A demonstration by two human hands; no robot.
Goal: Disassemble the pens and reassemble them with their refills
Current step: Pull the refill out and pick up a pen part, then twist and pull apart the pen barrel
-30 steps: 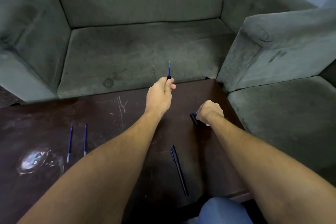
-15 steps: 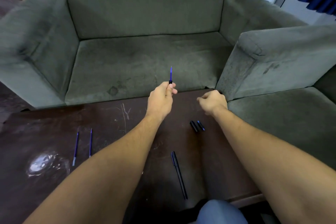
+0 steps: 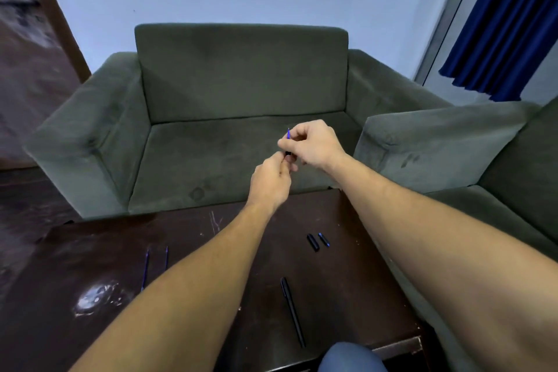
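Pen [image 3: 288, 154]: held upright above the table's [image 3: 90, 251] far edge, long axis near vertical, blue tip up.
Room: scratched dark table; green armchair [image 3: 241, 78] beyond it, blue curtain [image 3: 507, 24] past its right side.
Left hand [image 3: 270, 181]: fingers curled round the lower barrel.
Right hand [image 3: 314, 143]: fingertips pinching just under the tip.
Tabletop: second black pen [image 3: 293, 311], two refills [image 3: 145, 269], two short black pieces [image 3: 313, 242].
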